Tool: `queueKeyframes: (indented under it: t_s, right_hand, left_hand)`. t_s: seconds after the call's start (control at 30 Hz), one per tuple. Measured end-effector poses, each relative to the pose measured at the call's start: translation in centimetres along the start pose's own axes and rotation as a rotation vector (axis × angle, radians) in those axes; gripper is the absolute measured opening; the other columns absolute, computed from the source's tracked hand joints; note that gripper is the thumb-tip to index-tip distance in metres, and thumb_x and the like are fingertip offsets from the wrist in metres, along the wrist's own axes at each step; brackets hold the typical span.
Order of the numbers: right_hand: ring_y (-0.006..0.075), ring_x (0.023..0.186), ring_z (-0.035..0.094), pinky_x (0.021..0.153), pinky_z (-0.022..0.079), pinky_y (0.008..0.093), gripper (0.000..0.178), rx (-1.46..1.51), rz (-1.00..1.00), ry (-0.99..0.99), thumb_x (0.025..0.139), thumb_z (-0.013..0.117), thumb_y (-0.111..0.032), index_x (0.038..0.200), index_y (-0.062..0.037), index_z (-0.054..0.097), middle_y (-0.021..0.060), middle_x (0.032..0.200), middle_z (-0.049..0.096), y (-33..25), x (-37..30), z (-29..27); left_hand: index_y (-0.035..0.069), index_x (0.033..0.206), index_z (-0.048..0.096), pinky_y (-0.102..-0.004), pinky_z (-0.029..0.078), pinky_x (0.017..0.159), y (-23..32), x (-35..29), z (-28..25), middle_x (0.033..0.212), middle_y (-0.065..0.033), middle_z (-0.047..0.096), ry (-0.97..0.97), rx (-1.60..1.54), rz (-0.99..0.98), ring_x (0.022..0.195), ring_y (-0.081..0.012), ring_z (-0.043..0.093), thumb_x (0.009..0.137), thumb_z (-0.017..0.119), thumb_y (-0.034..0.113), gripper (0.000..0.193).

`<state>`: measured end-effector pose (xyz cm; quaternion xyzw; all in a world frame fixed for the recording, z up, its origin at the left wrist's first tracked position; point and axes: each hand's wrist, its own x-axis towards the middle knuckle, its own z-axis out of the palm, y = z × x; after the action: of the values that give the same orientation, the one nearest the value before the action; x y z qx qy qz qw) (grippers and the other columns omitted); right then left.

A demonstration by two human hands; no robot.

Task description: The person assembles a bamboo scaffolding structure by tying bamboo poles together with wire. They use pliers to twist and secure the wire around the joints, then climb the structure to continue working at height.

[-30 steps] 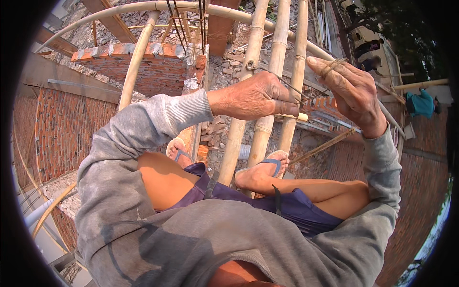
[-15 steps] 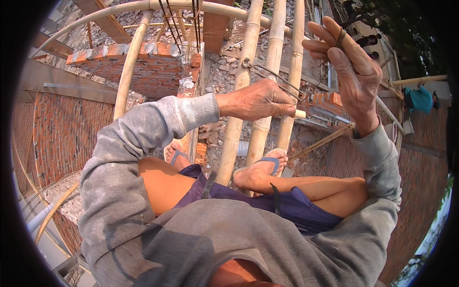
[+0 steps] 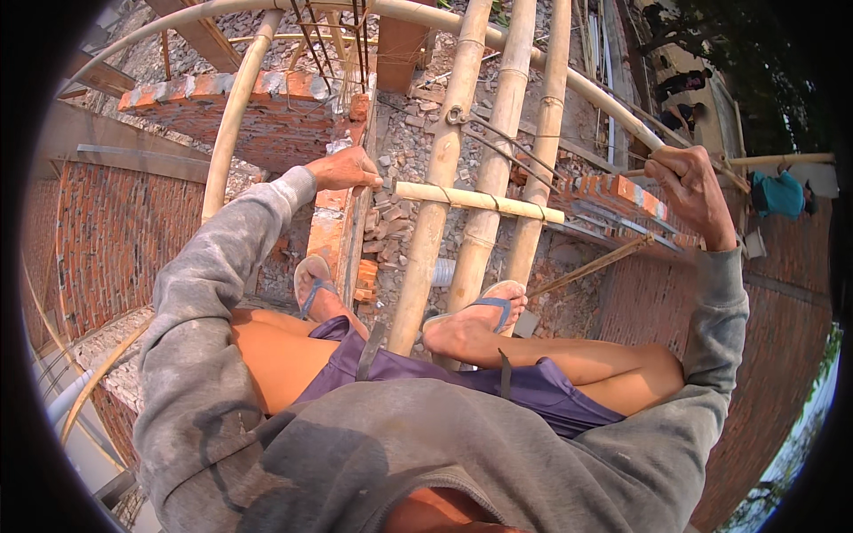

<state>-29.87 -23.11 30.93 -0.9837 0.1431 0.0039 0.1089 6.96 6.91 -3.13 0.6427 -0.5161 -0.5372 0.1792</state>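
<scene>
"What sort of place is this?"
"A building site, outdoors. A bare brick wall (image 3: 124,240) stands left of the left fingers (image 3: 364,169), and beyond them a low, unplastered brick wall (image 3: 284,124) with steel rebar rods (image 3: 361,44) rising by its end."
"What about between the left and right fingers (image 3: 671,166)?"
"Bamboo poles (image 3: 503,115) side by side, a bamboo crosspiece (image 3: 498,205) over them, and broken-brick rubble (image 3: 387,224) below."
"And past the right fingers?"
"Tree foliage (image 3: 791,53), and a person in a teal top (image 3: 777,195), to the right."
</scene>
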Motion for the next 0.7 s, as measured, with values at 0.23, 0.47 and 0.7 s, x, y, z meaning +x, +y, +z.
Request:
queueKeyframes:
  t_s: [0.23, 0.47, 0.7]
  right_hand:
    - [0.0447, 0.065, 0.063, 0.064, 0.048, 0.0508, 0.022, -0.179, -0.082, -0.007, 0.091, 0.071, -0.01, 0.074, 0.0021, 0.065, 0.0246, 0.068, 0.058, 2.3, 0.3, 5.1]
    - [0.0457, 0.066, 0.072, 0.064, 0.058, 0.0529, 0.015, -0.28, -0.176, -0.17, 0.077, 0.075, -0.013, 0.072, 0.0004, 0.07, 0.0259, 0.068, 0.067, 3.0, 4.9, 16.3]
    - [0.0383, 0.076, 0.07, 0.071, 0.055, 0.0489, 0.014, 0.021, -0.206, -0.183, 0.085, 0.071, -0.013, 0.076, -0.0035, 0.067, 0.0203, 0.076, 0.067, 6.3, 8.9, 36.3]
  left_hand:
    - [0.01, 0.115, 0.086, -0.046, 0.06, 0.094, -12.5, 4.9, 15.5, 0.111, -0.017, 0.084, -0.032, 0.347, -0.395, 0.107, -0.0358, 0.079, 0.089, 0.081, 0.029, 0.033]
    - [0.01, 0.138, 0.077, -0.045, 0.055, 0.11, -10.9, 11.6, 23.9, 0.134, -0.0229, 0.076, 0.607, -0.316, -0.506, 0.13, -0.0379, 0.071, 0.084, 0.087, 0.023, 0.057]
    - [0.011, 0.168, 0.043, -0.0472, 0.04, 0.127, -9.4, 16.7, 26.5, 0.167, -0.0175, 0.05, 0.907, -0.409, -0.276, 0.156, -0.0424, 0.044, 0.092, 0.083, 0.027, 0.087]
